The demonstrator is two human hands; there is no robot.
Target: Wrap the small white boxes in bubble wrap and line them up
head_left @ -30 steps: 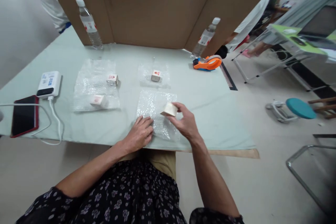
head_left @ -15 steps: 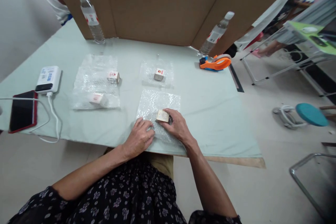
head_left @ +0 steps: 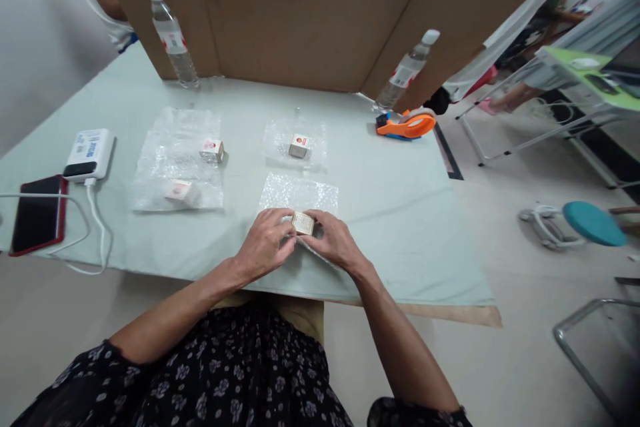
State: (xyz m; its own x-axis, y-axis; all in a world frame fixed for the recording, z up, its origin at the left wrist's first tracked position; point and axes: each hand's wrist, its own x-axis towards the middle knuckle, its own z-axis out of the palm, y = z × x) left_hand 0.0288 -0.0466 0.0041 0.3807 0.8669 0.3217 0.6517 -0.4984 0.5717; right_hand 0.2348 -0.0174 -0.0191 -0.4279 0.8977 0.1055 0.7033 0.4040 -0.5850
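Note:
A small cream box with printed text [head_left: 303, 223] stands on a sheet of bubble wrap [head_left: 300, 192] close to the table's front edge. My right hand [head_left: 336, 239] holds the box at its right end between thumb and fingers. At the box's left side is my left hand [head_left: 267, 241], its fingers bent and pinching the near part of the wrap. That near part is lifted and folded up toward the box; my fingers hide some of it.
Small boxes lie on bubble wrap at left [head_left: 212, 151] and behind [head_left: 299, 145]; another is wrapped [head_left: 179, 191]. Around them are an orange tape dispenser [head_left: 407, 125], water bottles [head_left: 173, 40] [head_left: 406, 73], a cardboard screen [head_left: 300, 20], a power bank [head_left: 90, 155] and a phone [head_left: 39, 215].
My left hand has moved up to the box and lifted the near part of the bubble wrap with it. The box has turned slightly in my right hand.

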